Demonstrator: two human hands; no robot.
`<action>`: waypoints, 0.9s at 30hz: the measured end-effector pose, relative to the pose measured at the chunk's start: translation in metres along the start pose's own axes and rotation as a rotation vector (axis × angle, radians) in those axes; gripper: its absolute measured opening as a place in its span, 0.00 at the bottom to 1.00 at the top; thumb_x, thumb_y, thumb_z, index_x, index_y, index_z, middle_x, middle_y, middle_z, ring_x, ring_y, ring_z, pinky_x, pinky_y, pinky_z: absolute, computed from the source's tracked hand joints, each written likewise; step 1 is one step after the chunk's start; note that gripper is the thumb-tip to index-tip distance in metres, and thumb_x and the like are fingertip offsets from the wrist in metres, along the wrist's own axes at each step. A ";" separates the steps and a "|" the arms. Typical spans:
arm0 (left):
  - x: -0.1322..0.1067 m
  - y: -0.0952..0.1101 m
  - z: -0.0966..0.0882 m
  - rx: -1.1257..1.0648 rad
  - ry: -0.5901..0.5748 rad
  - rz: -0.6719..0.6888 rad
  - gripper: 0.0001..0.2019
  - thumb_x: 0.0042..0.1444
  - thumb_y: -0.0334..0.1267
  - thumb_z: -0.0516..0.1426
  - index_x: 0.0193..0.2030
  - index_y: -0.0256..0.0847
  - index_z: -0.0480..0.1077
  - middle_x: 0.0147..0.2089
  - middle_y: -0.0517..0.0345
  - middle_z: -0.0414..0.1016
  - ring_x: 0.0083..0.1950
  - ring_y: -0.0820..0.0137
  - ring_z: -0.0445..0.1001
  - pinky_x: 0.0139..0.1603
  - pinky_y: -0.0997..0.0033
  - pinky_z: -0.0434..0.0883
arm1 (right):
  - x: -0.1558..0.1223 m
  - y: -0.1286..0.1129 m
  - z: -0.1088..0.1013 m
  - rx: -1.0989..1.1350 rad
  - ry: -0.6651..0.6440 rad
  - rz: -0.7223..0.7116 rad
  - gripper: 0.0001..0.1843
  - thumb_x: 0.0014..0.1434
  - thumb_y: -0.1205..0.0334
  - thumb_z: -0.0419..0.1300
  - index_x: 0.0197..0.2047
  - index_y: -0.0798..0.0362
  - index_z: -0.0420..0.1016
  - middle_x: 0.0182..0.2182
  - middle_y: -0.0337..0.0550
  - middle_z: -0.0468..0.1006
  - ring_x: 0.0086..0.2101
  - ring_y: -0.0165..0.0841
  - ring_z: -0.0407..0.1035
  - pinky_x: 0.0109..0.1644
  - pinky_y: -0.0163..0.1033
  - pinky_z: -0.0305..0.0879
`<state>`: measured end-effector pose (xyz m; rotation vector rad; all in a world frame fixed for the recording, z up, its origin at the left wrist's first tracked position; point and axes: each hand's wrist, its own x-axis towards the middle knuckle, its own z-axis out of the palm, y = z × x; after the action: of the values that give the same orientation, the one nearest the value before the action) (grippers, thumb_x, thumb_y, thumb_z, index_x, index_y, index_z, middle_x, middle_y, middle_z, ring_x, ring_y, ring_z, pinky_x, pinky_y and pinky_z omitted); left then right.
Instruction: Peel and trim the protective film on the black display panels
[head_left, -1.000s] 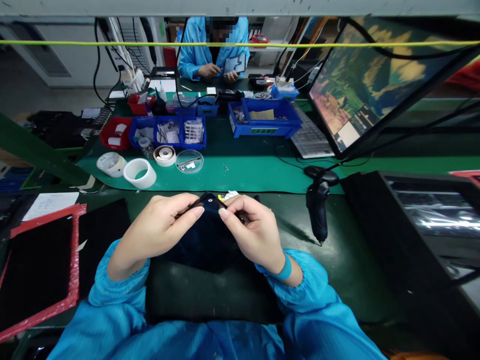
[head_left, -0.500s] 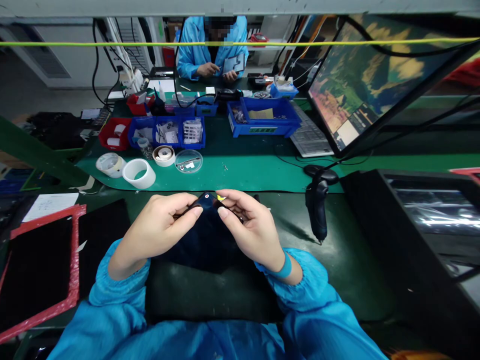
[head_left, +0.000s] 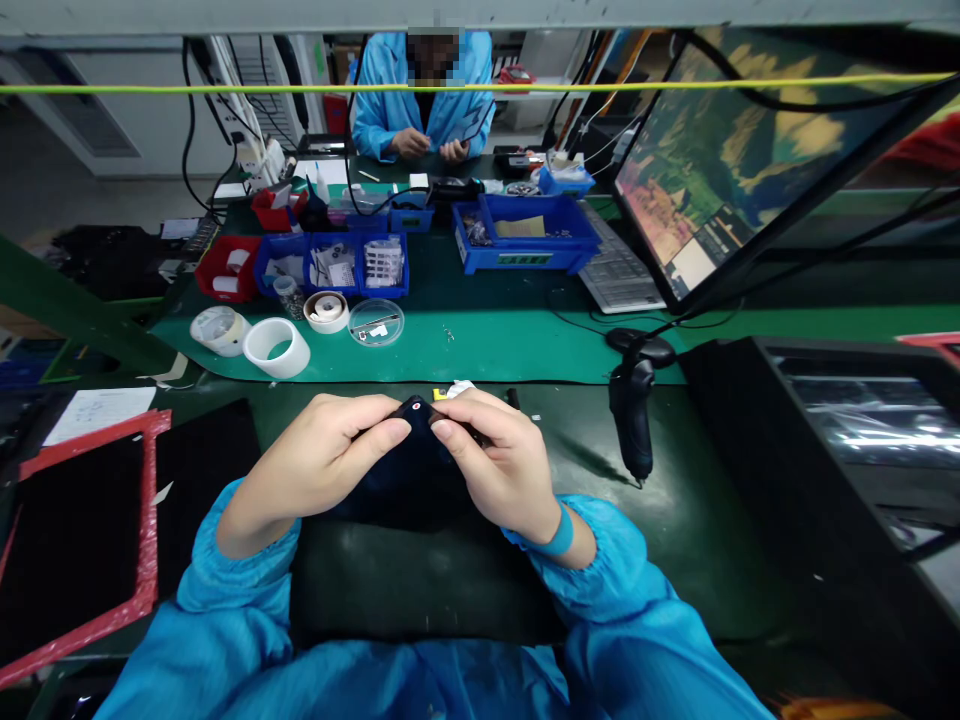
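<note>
Between both hands is a dark, glossy, tablet-like panel (head_left: 412,490), with one corner pointing away from me and tilted up. A small pale dot with a reddish centre shows at that corner. My left hand (head_left: 326,455) pinches the edge left of the corner between thumb and fingers. On the other side, my right hand (head_left: 514,460) grips the right edge the same way, thumb on top. Just beyond the right fingers lie a small white scrap (head_left: 461,387) and a yellow bit, partly hidden. The panel's lower part is hard to tell from the dark bench.
A black electric screwdriver (head_left: 634,420) stands tip down at right, near a monitor (head_left: 720,170). Tape rolls (head_left: 277,348), a round clear dish (head_left: 376,323) and blue bins (head_left: 525,245) line the back. Red-edged black panels (head_left: 82,530) lie left. A co-worker (head_left: 424,100) sits opposite.
The panel's corner has dipped slightly, and its face looks more foreshortened. My hands have come a little closer together, the right one shifting left. More of the white scrap shows behind them.
</note>
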<state>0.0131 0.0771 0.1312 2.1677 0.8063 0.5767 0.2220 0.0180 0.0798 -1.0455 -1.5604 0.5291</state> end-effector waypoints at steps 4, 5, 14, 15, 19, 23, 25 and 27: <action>0.002 0.000 0.002 0.013 0.019 -0.008 0.19 0.72 0.41 0.55 0.27 0.39 0.65 0.24 0.66 0.60 0.26 0.76 0.57 0.27 0.74 0.56 | -0.001 -0.001 0.002 -0.006 0.004 -0.008 0.07 0.71 0.66 0.62 0.46 0.49 0.83 0.34 0.42 0.83 0.34 0.35 0.76 0.39 0.42 0.73; 0.002 -0.002 0.002 0.013 0.014 -0.011 0.19 0.72 0.41 0.55 0.27 0.39 0.65 0.24 0.66 0.60 0.26 0.76 0.57 0.27 0.74 0.56 | -0.001 -0.002 0.003 -0.009 0.004 -0.005 0.07 0.71 0.66 0.62 0.46 0.49 0.83 0.34 0.42 0.83 0.34 0.35 0.76 0.39 0.42 0.73; 0.003 -0.009 0.006 0.007 -0.035 -0.067 0.17 0.68 0.40 0.58 0.27 0.39 0.64 0.25 0.66 0.61 0.27 0.76 0.58 0.28 0.72 0.54 | -0.002 -0.002 0.008 -0.016 0.027 0.007 0.09 0.71 0.65 0.61 0.40 0.50 0.83 0.30 0.41 0.82 0.31 0.33 0.74 0.37 0.41 0.70; 0.003 -0.009 0.007 0.011 -0.032 -0.070 0.17 0.68 0.40 0.58 0.27 0.39 0.64 0.25 0.66 0.61 0.27 0.76 0.58 0.28 0.72 0.54 | -0.003 -0.001 0.008 -0.016 0.027 0.003 0.09 0.71 0.65 0.61 0.40 0.50 0.82 0.30 0.41 0.81 0.31 0.33 0.73 0.37 0.40 0.70; 0.004 -0.007 0.010 0.059 0.009 -0.072 0.17 0.66 0.39 0.59 0.26 0.39 0.64 0.23 0.67 0.61 0.26 0.77 0.58 0.28 0.72 0.54 | -0.003 0.004 0.011 -0.048 0.025 -0.030 0.07 0.71 0.66 0.61 0.41 0.50 0.81 0.32 0.41 0.82 0.32 0.33 0.74 0.37 0.40 0.71; 0.004 -0.006 0.014 0.109 0.081 -0.063 0.18 0.65 0.37 0.59 0.24 0.38 0.62 0.22 0.68 0.58 0.25 0.78 0.55 0.26 0.72 0.52 | -0.005 0.009 0.016 -0.107 0.118 -0.074 0.09 0.69 0.68 0.63 0.52 0.48 0.78 0.41 0.45 0.83 0.40 0.36 0.78 0.44 0.43 0.77; 0.004 -0.004 0.016 0.112 0.089 -0.043 0.18 0.65 0.36 0.60 0.24 0.38 0.62 0.21 0.69 0.57 0.24 0.79 0.55 0.25 0.73 0.52 | -0.007 0.009 0.017 -0.121 0.187 -0.149 0.13 0.67 0.70 0.65 0.52 0.47 0.77 0.43 0.45 0.83 0.44 0.38 0.79 0.48 0.45 0.79; 0.003 -0.003 0.018 0.115 0.079 -0.010 0.18 0.66 0.35 0.59 0.24 0.38 0.62 0.21 0.69 0.57 0.24 0.79 0.55 0.25 0.73 0.52 | -0.008 0.008 0.016 -0.143 0.207 -0.239 0.14 0.66 0.73 0.64 0.51 0.45 0.77 0.43 0.45 0.84 0.45 0.38 0.80 0.50 0.47 0.80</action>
<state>0.0249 0.0723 0.1185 2.2557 0.9127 0.6280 0.2096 0.0182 0.0646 -0.9710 -1.5280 0.1420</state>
